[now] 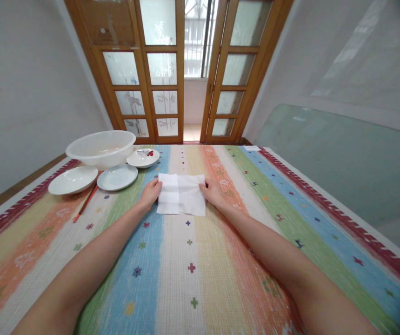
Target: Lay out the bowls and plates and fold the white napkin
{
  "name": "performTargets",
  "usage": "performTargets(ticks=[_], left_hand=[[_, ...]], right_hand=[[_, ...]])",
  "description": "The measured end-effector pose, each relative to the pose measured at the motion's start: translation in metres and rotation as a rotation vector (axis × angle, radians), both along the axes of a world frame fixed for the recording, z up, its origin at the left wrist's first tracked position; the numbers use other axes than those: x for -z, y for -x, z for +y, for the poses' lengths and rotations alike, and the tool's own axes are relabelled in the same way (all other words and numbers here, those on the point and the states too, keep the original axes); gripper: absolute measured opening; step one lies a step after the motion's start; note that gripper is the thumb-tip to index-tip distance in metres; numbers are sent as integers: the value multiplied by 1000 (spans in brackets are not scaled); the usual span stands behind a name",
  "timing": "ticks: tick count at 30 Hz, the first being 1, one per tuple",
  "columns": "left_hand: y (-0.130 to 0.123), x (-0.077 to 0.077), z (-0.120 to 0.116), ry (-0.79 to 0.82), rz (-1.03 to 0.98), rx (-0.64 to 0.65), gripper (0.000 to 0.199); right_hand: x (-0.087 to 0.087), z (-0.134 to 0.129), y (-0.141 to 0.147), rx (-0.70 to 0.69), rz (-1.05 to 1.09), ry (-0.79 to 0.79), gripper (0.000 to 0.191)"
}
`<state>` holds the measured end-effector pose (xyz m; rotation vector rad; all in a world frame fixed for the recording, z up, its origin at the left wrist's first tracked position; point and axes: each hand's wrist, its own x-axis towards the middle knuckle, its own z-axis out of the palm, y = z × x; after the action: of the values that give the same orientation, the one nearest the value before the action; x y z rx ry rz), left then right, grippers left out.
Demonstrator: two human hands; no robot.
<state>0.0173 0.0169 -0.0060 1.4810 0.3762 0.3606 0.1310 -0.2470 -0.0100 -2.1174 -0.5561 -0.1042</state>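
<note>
A white paper tissue [182, 195] with a fold line down its middle is spread out over the striped tablecloth [177, 279]. My left hand [151, 192] pinches its left edge between thumb and fingers. On the opposite side, my right hand [213, 191] grips the right edge the same way, thumb on top. The tissue looks flat between the two hands; whether it rests on the cloth or hangs just above it, I cannot tell.
At the far left stands a white plastic basin [102, 151]. Around it are a white dish [73, 180], a pale blue plate [117, 177] and a dish with a red pattern [143, 158]. Red chopsticks [85, 203] lie beside them. A glass panel [343, 163] leans at the right wall.
</note>
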Motion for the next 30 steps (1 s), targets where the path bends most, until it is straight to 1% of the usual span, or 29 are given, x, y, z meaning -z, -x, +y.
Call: performTargets(ticks=[3, 4, 6, 8, 9, 11, 12, 13, 14, 16, 17, 18, 19, 21, 23, 24, 25, 27, 28, 30], left_hand=[[2, -3, 2, -303, -12, -84, 12], [3, -4, 3, -361, -24, -97, 13], [6, -8, 4, -386, -74, -116, 15], [9, -12, 3, -430, -147, -155, 10], [11, -15, 1, -490, -181, -183, 7], [14, -21, -5, -649, -220, -204, 10], [16, -25, -9, -716, -224, -162, 11], [18, -28, -14, -755, -220, -70, 11], [19, -32, -18, -779, -209, 65, 11], [23, -39, -26, -835, -181, 380, 16], [26, -42, -28, -880, -172, 505, 21], [28, -44, -29, -929, -166, 591, 25], [30, -45, -29, -974, -164, 637, 29], [33, -44, -27, -1033, -152, 668, 28], [33, -42, -23, -1073, -124, 677, 20], [32, -41, -21, -1082, -111, 681, 16], [31, -40, -19, -1075, -107, 681, 14], [27, -40, -14, -1019, -135, 665, 13], [26, -40, -11, -974, -156, 650, 14], [25, -42, -7, -894, -169, 640, 16]], right_hand=[[1, 0, 1, -1, -96, 171, 22], [2, 0, 1, 1, -124, 218, 23], [3, 1, 1, 14, -163, 287, 23], [5, 1, 0, 22, -179, 332, 22], [5, 1, 0, 23, -182, 344, 20], [4, 2, 1, 36, -197, 326, 13], [3, 2, 3, 50, -218, 296, 11], [1, 2, 5, 65, -250, 258, 12], [-2, 2, 7, 78, -295, 218, 16], [-10, 2, 15, 74, -396, 152, 19], [-14, 3, 19, 54, -436, 131, 19], [-17, 3, 23, 17, -461, 119, 17], [-20, 4, 27, -44, -466, 119, 15], [-21, 7, 33, -235, -429, 165, 14], [-20, 9, 37, -442, -384, 256, 15], [-18, 10, 38, -514, -375, 303, 16], [-16, 11, 39, -556, -376, 343, 16], [-14, 11, 40, -567, -392, 389, 18], [-14, 11, 41, -556, -398, 401, 22], [-15, 10, 44, -534, -412, 423, 39]])
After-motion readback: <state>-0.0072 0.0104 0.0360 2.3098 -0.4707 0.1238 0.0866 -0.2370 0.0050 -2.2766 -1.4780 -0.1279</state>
